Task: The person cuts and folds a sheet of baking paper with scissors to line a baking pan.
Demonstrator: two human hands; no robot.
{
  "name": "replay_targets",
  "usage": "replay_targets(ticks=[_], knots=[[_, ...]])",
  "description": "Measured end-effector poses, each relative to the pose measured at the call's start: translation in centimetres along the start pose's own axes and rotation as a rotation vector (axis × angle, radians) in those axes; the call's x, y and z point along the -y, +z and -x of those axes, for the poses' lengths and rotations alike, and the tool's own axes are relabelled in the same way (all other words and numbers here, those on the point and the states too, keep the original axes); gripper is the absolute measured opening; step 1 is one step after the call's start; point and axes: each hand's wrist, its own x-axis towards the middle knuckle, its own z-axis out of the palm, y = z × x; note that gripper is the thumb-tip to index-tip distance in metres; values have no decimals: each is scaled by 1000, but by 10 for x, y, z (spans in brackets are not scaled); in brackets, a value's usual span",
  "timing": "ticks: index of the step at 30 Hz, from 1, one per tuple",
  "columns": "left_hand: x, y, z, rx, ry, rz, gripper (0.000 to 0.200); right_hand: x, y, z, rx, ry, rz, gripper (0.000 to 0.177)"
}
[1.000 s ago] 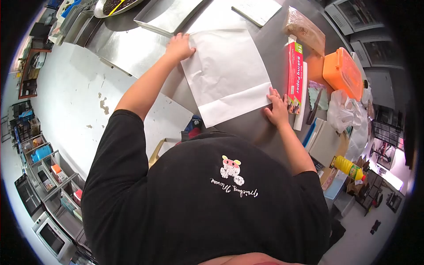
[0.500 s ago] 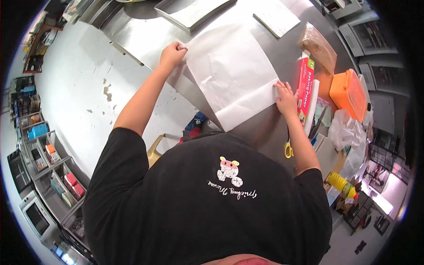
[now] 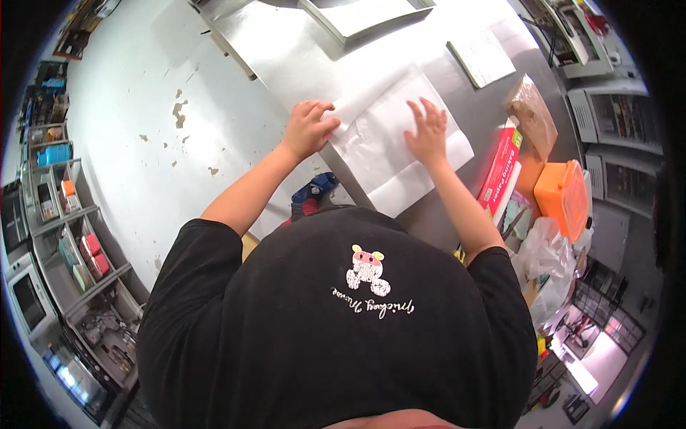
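shelving (image 3: 68, 236): far left, open racks with small boxes and tubs, standing on the floor.
floor (image 3: 143, 107): pale, chipped in spots, between the shelving and the surface.
surface (image 3: 286, 50): bare steel, running from the upper middle out to the right.
left hand (image 3: 309, 129): fingers curled down on the left edge of the paper sheet; cannot tell whether they pinch it or only press.
tray (image 3: 364, 14): shallow metal, on the surface beyond both hands, cut by the top edge.
paper sheet (image 3: 386, 175): white, lying on the surface straight in front of the person (it looks doubled over, with a crease near the left hand); its near corner points at the person's chest.
right hand (image 3: 427, 130): released, fingers spread, palm flat on the upper part of the sheet.
baking paper box (image 3: 501, 168): red, long, just right of the sheet, not touching it.
orange tub (image 3: 562, 196): lidded, right of the box.
plastic bag (image 3: 547, 250): crumpled, below the tub.
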Motion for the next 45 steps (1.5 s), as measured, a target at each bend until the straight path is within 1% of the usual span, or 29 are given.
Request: replay_targets(ticks=[2, 3, 5, 6, 11, 13, 14, 15, 17, 18, 21, 25, 30, 36, 40, 43, 45], knots=[[2, -2, 7, -23, -34, -36, 24, 27, 9, -18, 78, -164, 12, 66], [3, -2, 10, -29, -59, -65, 26, 37, 12, -24, 87, -177, 3, 66], [3, -4, 16, -30, -95, -98, 29, 52, 21, -35, 253, -308, 18, 67], [3, -5, 18, -32, -104, -113, 29, 55, 27, -37, 314, -315, 18, 68], [-22, -4, 23, -7, -196, -179, 29, 55, 37, -38, 397, -314, 13, 63], [-39, 4, 22, 77, -162, -47, 38, 55, 36, -39, 413, -308, 11, 63], [-51, 14, 15, 233, -164, -5, 53, 56, 38, -41, 409, -302, -8, 63], [-56, 18, 10, 233, -174, -5, 53, 57, 37, -40, 396, -286, -27, 63], [-58, 21, 4, 282, -340, -80, 68, 59, 38, -41, 396, -285, -19, 64], [-56, 25, 6, 329, -356, -126, 78, 59, 38, -41, 390, -278, -6, 64], [-52, 32, 10, 380, -395, -118, 79, 60, 38, -43, 389, -279, -8, 63], [-51, 31, 11, 399, -402, -111, 81, 63, 39, -43, 376, -293, -11, 62], [-50, 32, 12, 383, -409, -88, 81, 62, 48, -41, 346, -286, -5, 59], [-49, 30, 11, 384, -403, -81, 82, 64, 48, -44, 360, -238, -13, 57], [-48, 31, 10, 401, -422, -67, 81, 62, 51, -44, 374, -242, -9, 58], [-49, 30, 10, 396, -411, -78, 80, 63, 52, -43, 337, -235, -44, 60], [-48, 31, 10, 356, -419, -62, 78, 64, 51, -46, 359, -235, -50, 62]])
